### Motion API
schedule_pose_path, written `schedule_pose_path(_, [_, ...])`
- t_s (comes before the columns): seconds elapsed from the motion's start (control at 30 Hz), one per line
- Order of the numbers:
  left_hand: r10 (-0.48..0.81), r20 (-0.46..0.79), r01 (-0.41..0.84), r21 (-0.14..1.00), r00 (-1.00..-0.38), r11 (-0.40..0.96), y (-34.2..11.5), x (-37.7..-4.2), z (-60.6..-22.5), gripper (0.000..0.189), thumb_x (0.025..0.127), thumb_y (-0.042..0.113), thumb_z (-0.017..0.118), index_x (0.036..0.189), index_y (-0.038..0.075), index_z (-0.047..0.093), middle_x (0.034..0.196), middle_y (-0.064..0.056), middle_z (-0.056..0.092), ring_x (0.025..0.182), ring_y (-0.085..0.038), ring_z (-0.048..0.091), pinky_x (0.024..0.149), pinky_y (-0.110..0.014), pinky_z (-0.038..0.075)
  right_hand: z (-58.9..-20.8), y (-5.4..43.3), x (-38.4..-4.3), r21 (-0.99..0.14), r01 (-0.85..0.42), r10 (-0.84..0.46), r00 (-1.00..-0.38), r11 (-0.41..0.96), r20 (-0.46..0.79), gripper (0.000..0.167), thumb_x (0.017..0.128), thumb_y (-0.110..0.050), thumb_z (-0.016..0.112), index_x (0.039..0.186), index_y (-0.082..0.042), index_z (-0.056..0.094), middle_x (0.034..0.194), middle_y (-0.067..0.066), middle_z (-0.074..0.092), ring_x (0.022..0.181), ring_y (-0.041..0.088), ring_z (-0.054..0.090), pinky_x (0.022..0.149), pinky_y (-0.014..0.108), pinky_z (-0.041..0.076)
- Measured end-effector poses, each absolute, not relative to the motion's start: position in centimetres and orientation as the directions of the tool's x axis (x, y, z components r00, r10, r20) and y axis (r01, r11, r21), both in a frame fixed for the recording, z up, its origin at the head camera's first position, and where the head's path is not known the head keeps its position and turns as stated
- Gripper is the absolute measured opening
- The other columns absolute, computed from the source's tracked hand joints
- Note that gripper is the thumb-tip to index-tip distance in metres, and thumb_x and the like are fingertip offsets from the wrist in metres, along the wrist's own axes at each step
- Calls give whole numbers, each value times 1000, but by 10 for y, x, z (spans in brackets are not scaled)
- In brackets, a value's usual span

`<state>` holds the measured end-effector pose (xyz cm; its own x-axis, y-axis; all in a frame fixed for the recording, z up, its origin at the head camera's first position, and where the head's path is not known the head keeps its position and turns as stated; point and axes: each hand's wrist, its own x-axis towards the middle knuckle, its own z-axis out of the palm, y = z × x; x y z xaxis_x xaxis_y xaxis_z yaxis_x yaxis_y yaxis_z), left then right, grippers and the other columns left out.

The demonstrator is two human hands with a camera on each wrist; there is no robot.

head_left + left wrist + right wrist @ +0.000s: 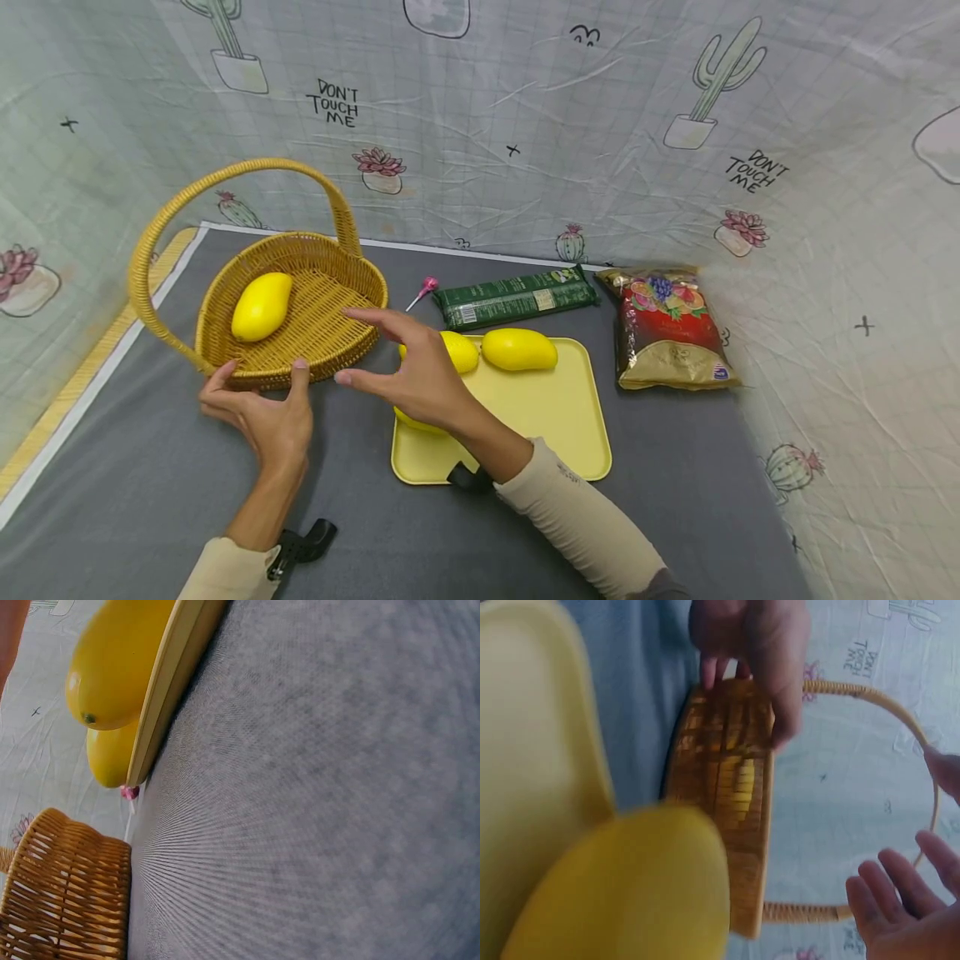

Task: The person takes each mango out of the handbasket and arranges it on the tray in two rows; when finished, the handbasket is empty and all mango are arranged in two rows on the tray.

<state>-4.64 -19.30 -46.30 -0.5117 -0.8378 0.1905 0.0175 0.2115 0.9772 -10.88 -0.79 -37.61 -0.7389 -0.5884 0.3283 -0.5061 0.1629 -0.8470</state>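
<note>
My left hand [273, 421] grips the near rim of a round wicker basket [360, 283], thumb and fingers spread along it. One yellow mango [262, 307] lies in the left part of this basket, under its tall arched handle [262, 165]. Just right of the basket hovers my right hand [423, 375], thumb and fingers apart, holding nothing. It passes over the left side of a yellow tray [525, 425]. Three mangoes are on the tray; one mango [519, 349] lies at the back, and my right hand partly hides the other two.
Behind the tray lies a long green packet [517, 297], with a pink lollipop [429, 284] to its left. A red and gold bag [675, 329] sits at the right. A patterned cloth [487, 125] hangs behind the grey table [360, 508].
</note>
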Motion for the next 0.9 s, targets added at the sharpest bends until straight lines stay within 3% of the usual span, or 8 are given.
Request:
schedule_pose_path(0.2, [-836, 215, 40, 973, -505, 226, -194, -47, -463, 73, 85, 42, 88, 131, 17, 36, 133, 8, 22, 140, -13, 27, 119, -32, 21, -377, -48, -113, -865, -473, -521, -788, 169, 329, 68, 90, -32, 88, 151, -28, 58, 151, -9, 60, 138, 5, 56, 113, 26, 48])
schedule_pose_path(0.47, [-831, 235, 87, 971, -504, 222, -196, -46, -465, 87, 80, 51, 90, 135, 10, 36, 134, 8, 22, 134, -14, 27, 107, -31, 22, -377, -98, -124, -870, -430, -484, -830, 241, 277, 66, 92, -32, 86, 151, -24, 59, 154, -8, 59, 141, 8, 56, 110, 18, 46])
schedule_pose_path(0.6, [-836, 217, 55, 974, -505, 219, -199, -48, -467, 74, 85, 39, 89, 131, 16, 35, 131, 8, 21, 132, -14, 27, 104, -29, 21, -379, -121, -133, -832, -433, -472, -847, 346, 244, 65, 91, -37, 86, 150, -27, 60, 151, -10, 62, 135, 6, 59, 105, 17, 47])
schedule_pose_path(0.7, [-838, 205, 28, 975, -505, 222, -200, -49, -468, 67, 87, 29, 86, 128, 20, 34, 131, 8, 19, 136, -14, 26, 110, -32, 22, -381, -137, -141, -796, -427, -457, -863, 429, 216, 64, 90, -40, 86, 149, -31, 61, 148, -12, 64, 132, 6, 61, 103, 19, 47])
schedule_pose_path(0.9, [-833, 202, 1, 972, -516, 235, -196, -47, -464, 63, 91, 26, 82, 131, 15, 35, 131, 11, 19, 136, -14, 27, 107, -34, 24, -384, -160, -156, -746, -395, -443, -884, 536, 150, 62, 92, -44, 83, 150, -36, 59, 145, -14, 65, 131, 8, 61, 104, 21, 46])
